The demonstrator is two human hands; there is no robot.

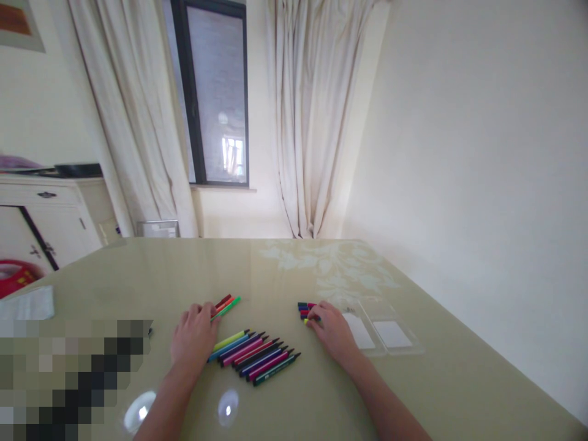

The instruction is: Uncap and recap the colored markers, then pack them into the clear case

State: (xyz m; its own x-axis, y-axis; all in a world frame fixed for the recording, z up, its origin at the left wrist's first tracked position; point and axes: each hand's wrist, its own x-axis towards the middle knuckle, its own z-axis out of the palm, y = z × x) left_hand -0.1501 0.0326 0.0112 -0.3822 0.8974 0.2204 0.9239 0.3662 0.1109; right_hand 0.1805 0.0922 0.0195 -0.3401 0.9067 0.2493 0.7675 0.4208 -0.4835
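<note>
Head view: both hands are down on the table [160, 269], each on its own little group of pens. The left hand [195, 334] lies palm down with its fingers stretched out flat and close side by side, wrapped around nothing. Its fingertips just touch the near ends of three pens [227, 304], red, orange and green. Those three point away from the fingers on a slant toward the table's far right corner, so their long axis roughly carries on the line of the hand. The right hand [331, 331] has its fingers bent over a small bunch of pens [304, 308]. That bunch lies more across the table, its ends poking out to the left of the fingertips. Whether the fingers actually pinch it I cannot tell. Between the hands, toward the near edge, a row of pens [257, 355] lies side by side on the same slant as the three. The left hand is the closer one, its thumb side just beside the yellow pen. Just right of the right hand sits an open clear case [390, 335].
</note>
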